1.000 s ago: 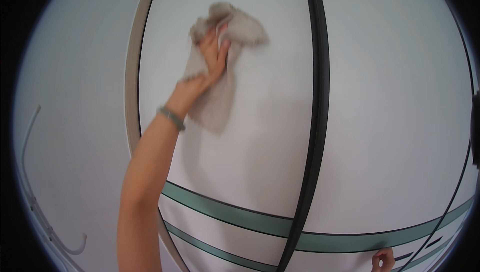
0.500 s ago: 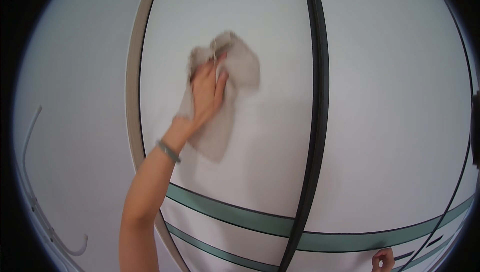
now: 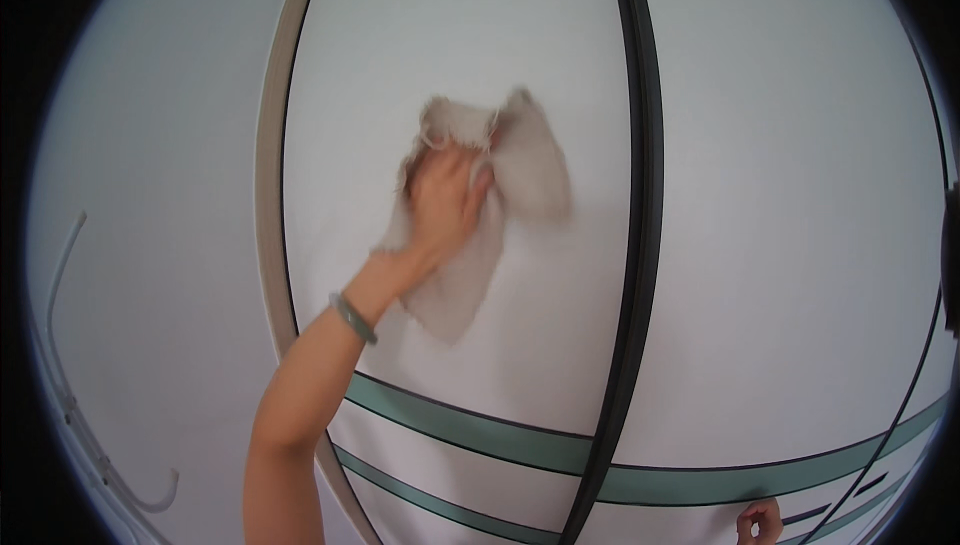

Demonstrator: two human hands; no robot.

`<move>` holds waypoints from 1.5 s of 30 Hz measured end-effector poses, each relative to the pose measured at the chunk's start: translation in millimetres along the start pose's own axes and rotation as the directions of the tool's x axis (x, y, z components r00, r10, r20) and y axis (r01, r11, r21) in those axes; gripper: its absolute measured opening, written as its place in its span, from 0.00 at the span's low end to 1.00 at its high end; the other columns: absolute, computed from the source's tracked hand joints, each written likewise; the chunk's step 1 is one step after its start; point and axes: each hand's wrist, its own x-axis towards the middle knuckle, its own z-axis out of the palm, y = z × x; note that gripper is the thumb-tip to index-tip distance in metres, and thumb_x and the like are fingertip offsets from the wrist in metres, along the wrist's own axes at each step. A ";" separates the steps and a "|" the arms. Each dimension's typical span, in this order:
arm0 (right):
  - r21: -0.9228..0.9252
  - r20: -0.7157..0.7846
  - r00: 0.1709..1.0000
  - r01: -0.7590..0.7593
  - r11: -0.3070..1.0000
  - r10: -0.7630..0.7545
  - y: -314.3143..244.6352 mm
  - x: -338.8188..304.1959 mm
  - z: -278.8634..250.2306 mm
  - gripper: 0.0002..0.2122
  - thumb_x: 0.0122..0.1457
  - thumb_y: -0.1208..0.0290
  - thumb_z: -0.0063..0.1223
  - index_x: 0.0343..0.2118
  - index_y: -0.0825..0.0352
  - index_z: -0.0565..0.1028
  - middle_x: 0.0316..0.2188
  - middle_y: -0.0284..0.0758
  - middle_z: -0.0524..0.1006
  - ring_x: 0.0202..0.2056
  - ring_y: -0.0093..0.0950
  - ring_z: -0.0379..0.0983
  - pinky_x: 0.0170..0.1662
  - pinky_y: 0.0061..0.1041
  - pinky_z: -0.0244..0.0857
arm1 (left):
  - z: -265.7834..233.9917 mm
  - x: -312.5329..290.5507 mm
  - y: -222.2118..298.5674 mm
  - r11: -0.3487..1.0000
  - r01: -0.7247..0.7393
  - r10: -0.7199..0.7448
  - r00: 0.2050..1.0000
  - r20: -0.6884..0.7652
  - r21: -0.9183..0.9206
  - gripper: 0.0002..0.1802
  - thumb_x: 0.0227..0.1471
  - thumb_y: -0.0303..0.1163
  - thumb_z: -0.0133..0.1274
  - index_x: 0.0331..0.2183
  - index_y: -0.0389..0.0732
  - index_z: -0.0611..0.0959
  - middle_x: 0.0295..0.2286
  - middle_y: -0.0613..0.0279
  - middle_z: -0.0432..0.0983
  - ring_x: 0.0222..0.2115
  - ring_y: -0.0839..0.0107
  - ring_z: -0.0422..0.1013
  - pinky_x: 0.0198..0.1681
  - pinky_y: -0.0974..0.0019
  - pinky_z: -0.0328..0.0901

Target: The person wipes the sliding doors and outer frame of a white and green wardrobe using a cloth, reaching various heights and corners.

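Note:
A beige-grey cloth with frayed edges lies bunched against the tall white door panel. My left hand presses it there, palm to the panel, with the fingertips partly buried in its folds. One flap of the cloth spreads to the right, and another hangs below the wrist. A green bangle circles my left wrist. Low at the right, my right hand is curled, thumb and fingers closed into a small loop with nothing visible inside. It is close beneath a green stripe, partly cut off by the picture's lower edge.
A dark vertical frame divides this panel from another white panel on the right. A light wood-toned edge borders the left side. A white curved hook rack stands at the lower left, beside the pale wall.
My left hand has moved right and somewhat down over the panel, taking the cloth with it. The cloth's right flap has swung outward. My right hand has shifted only slightly left.

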 end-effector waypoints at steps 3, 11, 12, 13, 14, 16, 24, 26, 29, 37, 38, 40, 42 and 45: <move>0.070 0.013 1.000 -0.009 0.998 0.008 -7.0 2.5 2.4 0.05 0.52 0.85 0.50 0.27 0.67 0.72 0.26 0.30 0.72 0.25 0.19 0.62 0.29 0.19 0.58 | -7.9 62.9 -28.0 0.995 0.069 -0.076 0.991 -0.111 -0.071 0.19 0.59 0.34 0.45 0.46 0.30 0.73 0.47 0.41 0.70 0.53 0.46 0.62 0.58 0.54 0.56; 0.063 0.018 0.999 -0.040 0.997 0.039 -7.2 -9.3 -5.9 0.05 0.52 0.86 0.50 0.27 0.67 0.72 0.26 0.30 0.71 0.25 0.19 0.62 0.30 0.18 0.59 | -1.8 -24.7 23.9 0.992 -0.114 0.114 0.993 -0.009 -0.053 0.26 0.59 0.32 0.42 0.57 0.32 0.65 0.57 0.43 0.58 0.60 0.46 0.52 0.62 0.54 0.48; 0.089 0.028 0.999 -0.037 0.995 0.034 -11.8 -6.6 0.3 0.05 0.52 0.86 0.50 0.27 0.67 0.72 0.26 0.30 0.71 0.26 0.19 0.62 0.30 0.18 0.59 | 2.0 -46.2 22.4 0.996 -0.076 0.077 0.997 0.011 -0.042 0.27 0.58 0.32 0.42 0.57 0.34 0.64 0.58 0.44 0.57 0.60 0.46 0.51 0.63 0.53 0.47; 0.107 0.034 0.999 -0.028 0.994 0.025 -15.2 -5.9 5.6 0.06 0.52 0.86 0.50 0.27 0.67 0.72 0.26 0.30 0.71 0.26 0.19 0.63 0.30 0.18 0.59 | 12.4 -69.6 18.6 0.999 -0.036 0.036 0.999 0.022 -0.037 0.27 0.58 0.32 0.42 0.58 0.35 0.63 0.59 0.45 0.55 0.61 0.45 0.49 0.63 0.53 0.46; 0.099 0.072 0.997 -0.022 0.995 0.015 -18.0 -7.4 11.3 0.06 0.52 0.86 0.50 0.28 0.67 0.72 0.27 0.30 0.72 0.26 0.20 0.64 0.31 0.19 0.60 | 13.6 -79.9 17.0 1.000 0.004 -0.002 0.999 0.036 -0.030 0.28 0.58 0.32 0.42 0.59 0.36 0.63 0.59 0.45 0.54 0.61 0.45 0.48 0.63 0.52 0.45; 0.115 0.144 0.988 0.031 0.993 -0.048 -43.2 -2.9 26.4 0.06 0.52 0.86 0.49 0.28 0.67 0.72 0.27 0.32 0.73 0.26 0.21 0.65 0.31 0.20 0.60 | -3.2 -72.0 37.1 0.979 0.134 -0.108 0.980 0.168 -0.152 0.30 0.58 0.33 0.42 0.60 0.39 0.60 0.60 0.46 0.53 0.62 0.45 0.46 0.64 0.53 0.43; 0.301 0.350 0.839 0.320 0.898 -0.416 -139.7 16.1 93.8 0.04 0.52 0.82 0.52 0.31 0.68 0.75 0.25 0.35 0.74 0.25 0.25 0.67 0.30 0.22 0.62 | -5.5 -67.8 39.3 0.992 0.074 -0.059 0.988 0.140 -0.100 0.30 0.59 0.37 0.40 0.62 0.41 0.58 0.60 0.45 0.52 0.61 0.45 0.47 0.64 0.53 0.42; 0.411 0.411 0.784 0.297 0.862 -0.466 -160.6 27.3 120.5 0.05 0.48 0.80 0.49 0.30 0.69 0.73 0.31 0.39 0.71 0.33 0.29 0.65 0.37 0.24 0.59 | -6.1 -69.9 35.8 0.994 0.067 -0.054 0.988 0.144 -0.087 0.30 0.59 0.37 0.40 0.61 0.40 0.58 0.60 0.44 0.52 0.61 0.44 0.47 0.64 0.53 0.43; 0.531 0.407 0.745 0.277 0.801 -0.528 -218.0 58.1 164.0 0.13 0.54 0.80 0.51 0.44 0.70 0.73 0.40 0.44 0.71 0.42 0.38 0.69 0.45 0.31 0.64 | -7.6 -73.7 34.3 0.991 0.068 -0.053 0.990 0.134 -0.114 0.30 0.59 0.37 0.41 0.61 0.40 0.60 0.58 0.43 0.56 0.59 0.44 0.50 0.63 0.53 0.45; 0.357 0.154 0.728 0.589 0.725 -0.668 -297.7 142.1 307.0 0.21 0.65 0.68 0.38 0.59 0.71 0.60 0.55 0.46 0.65 0.54 0.43 0.63 0.59 0.34 0.55 | 1.3 -79.1 27.2 0.999 0.043 -0.040 0.991 0.127 -0.019 0.32 0.57 0.39 0.47 0.60 0.41 0.60 0.59 0.50 0.55 0.59 0.52 0.53 0.61 0.57 0.50; 0.314 0.238 0.743 0.551 0.773 -0.626 -299.1 147.9 310.5 0.22 0.65 0.66 0.38 0.59 0.71 0.59 0.56 0.47 0.64 0.55 0.44 0.63 0.59 0.35 0.55 | 4.8 -79.7 23.7 0.998 0.040 -0.035 0.993 0.114 -0.041 0.32 0.57 0.38 0.48 0.60 0.40 0.60 0.59 0.51 0.55 0.59 0.52 0.54 0.60 0.57 0.51; 0.214 0.392 0.760 0.472 0.855 -0.518 -298.1 156.1 314.1 0.23 0.66 0.63 0.37 0.60 0.71 0.58 0.57 0.48 0.63 0.56 0.46 0.62 0.59 0.36 0.55 | 14.3 -82.4 16.5 0.994 0.039 -0.030 0.996 0.086 -0.102 0.32 0.56 0.38 0.50 0.59 0.40 0.62 0.59 0.53 0.56 0.58 0.54 0.56 0.59 0.58 0.53; 0.119 0.299 0.744 0.592 0.797 -0.598 -289.9 156.2 321.4 0.24 0.66 0.60 0.37 0.60 0.71 0.58 0.57 0.49 0.64 0.56 0.46 0.62 0.58 0.37 0.57 | 23.6 -91.2 9.5 0.985 0.041 -0.030 0.998 0.063 -0.168 0.32 0.55 0.37 0.51 0.59 0.39 0.63 0.59 0.55 0.57 0.58 0.55 0.57 0.58 0.59 0.55; 0.044 0.368 0.796 0.501 0.864 -0.480 -288.0 159.6 322.2 0.26 0.65 0.57 0.38 0.60 0.70 0.59 0.57 0.48 0.63 0.57 0.47 0.61 0.58 0.38 0.57 | 27.9 -98.3 -1.5 0.957 0.027 -0.030 1.000 -0.006 -0.290 0.32 0.53 0.36 0.54 0.58 0.39 0.65 0.59 0.58 0.57 0.57 0.58 0.59 0.57 0.61 0.59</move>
